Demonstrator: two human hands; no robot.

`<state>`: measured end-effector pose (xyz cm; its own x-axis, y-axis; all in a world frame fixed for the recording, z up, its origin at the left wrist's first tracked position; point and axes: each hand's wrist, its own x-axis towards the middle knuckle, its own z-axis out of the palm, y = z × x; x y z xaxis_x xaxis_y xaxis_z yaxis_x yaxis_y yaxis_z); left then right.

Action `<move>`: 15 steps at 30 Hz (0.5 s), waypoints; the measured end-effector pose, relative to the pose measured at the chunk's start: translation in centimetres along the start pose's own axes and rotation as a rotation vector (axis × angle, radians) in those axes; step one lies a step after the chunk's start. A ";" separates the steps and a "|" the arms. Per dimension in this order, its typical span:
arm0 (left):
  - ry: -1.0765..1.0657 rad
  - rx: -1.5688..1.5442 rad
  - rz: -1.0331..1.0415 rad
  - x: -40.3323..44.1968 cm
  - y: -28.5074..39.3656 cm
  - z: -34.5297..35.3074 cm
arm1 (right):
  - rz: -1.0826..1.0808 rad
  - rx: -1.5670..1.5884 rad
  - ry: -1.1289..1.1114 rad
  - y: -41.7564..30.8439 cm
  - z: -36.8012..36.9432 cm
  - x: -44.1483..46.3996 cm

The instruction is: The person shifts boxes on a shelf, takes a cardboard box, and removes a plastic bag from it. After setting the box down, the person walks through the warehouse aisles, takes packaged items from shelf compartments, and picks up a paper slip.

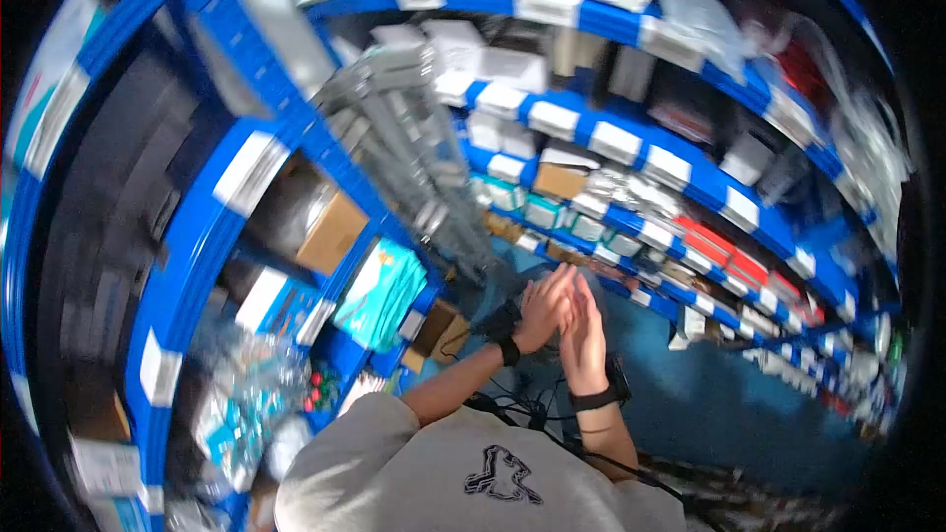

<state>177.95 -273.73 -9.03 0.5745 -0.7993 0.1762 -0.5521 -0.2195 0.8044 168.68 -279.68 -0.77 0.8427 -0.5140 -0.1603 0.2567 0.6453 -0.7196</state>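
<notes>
From where I stand, the left hand (544, 310) and right hand (581, 330) meet palm to palm, fingers fairly straight and flattened against each other; nothing shows in their grasp, though I can't see between the palms. Dark bands (596, 399) circle both wrists. Near the left hand, on its outer side, is a cardboard box (441, 330); I'd judge it light and stiff-walled, best held by its upper edges. Farther out that way lie teal packets (392, 281) on a blue shelf, probably light, soft and a little slippery, surer with a broad grip around their sides than a pinch. Beyond the fingertips stands a grey metal frame (434, 197), blurred; out past the right hand, red boxes (709, 241) line another shelf.
</notes>
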 end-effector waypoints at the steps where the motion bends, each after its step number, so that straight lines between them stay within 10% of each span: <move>1: 0.019 -0.257 -0.160 -0.9 -2.0 0.0 | -0.126 -0.205 -0.090 0.6 1.0 -0.5; 4: -0.184 -1.264 -0.285 -5.3 -4.6 -1.0 | -0.551 -1.032 -0.509 2.4 2.7 -1.2; 7: -0.362 -2.006 0.213 -8.2 -2.1 -1.7 | -0.826 -1.240 -0.794 8.2 0.6 1.5; 9: 0.111 -1.450 -0.488 -11.8 -0.3 -4.5 | -0.943 -1.191 -0.906 11.0 -1.8 3.1; 11: 0.140 -1.421 -0.529 -14.1 2.9 -9.6 | -0.271 -1.105 -0.586 12.8 -3.7 4.2; 13: -0.021 -1.469 -0.339 -17.4 3.1 -12.3 | -0.459 -1.727 -0.576 17.4 -10.7 5.0; 15: 0.020 -1.461 -0.339 -21.2 1.2 -13.3 | 0.268 -2.322 -0.993 17.3 -12.3 4.8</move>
<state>173.14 -249.61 -4.31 0.5625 -0.8162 -0.1317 0.6722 0.3587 0.6477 171.33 -277.90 -22.26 0.7947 0.1252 -0.5940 0.0789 -0.9915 -0.1035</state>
